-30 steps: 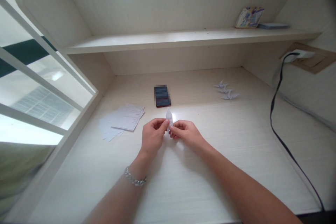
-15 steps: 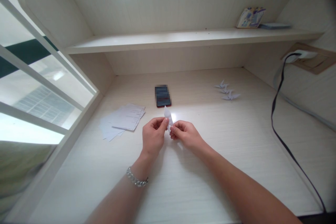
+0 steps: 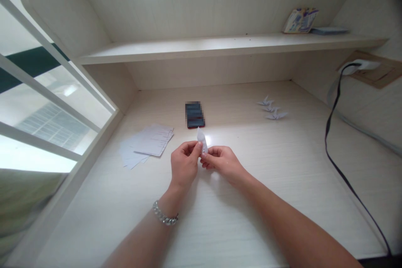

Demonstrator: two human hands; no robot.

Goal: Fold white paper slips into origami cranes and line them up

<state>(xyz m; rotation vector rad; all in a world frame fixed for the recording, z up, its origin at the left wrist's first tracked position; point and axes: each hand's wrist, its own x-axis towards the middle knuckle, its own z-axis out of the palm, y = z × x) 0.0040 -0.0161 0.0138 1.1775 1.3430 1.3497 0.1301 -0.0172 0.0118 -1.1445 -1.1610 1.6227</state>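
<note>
A small folded piece of white paper (image 3: 202,137) is held up between my two hands, its pointed end facing away from me. My left hand (image 3: 186,160) pinches its left side between thumb and fingers. On the lower right, my right hand (image 3: 221,159) grips it with thumb and fingertips, which hide its bottom end. The two hands nearly touch. Beyond the paper lies a dark phone (image 3: 195,115) with a blurred screen. Several sheets of white paper (image 3: 153,140) lie in a loose pile left of my left hand. Folded paper cranes (image 3: 275,114) stand at the back right.
A shelf (image 3: 194,48) runs across the back and carries a small patterned box (image 3: 300,21) and a flat blue item (image 3: 328,31). A black cord (image 3: 327,138) hangs from the wall socket (image 3: 373,69) down the right side. White bars (image 3: 37,94) border the left.
My right hand's fingertips have shifted slightly left along the lower part of the folded paper, closer to my left thumb. The paper has tipped a little; all else stays put.
</note>
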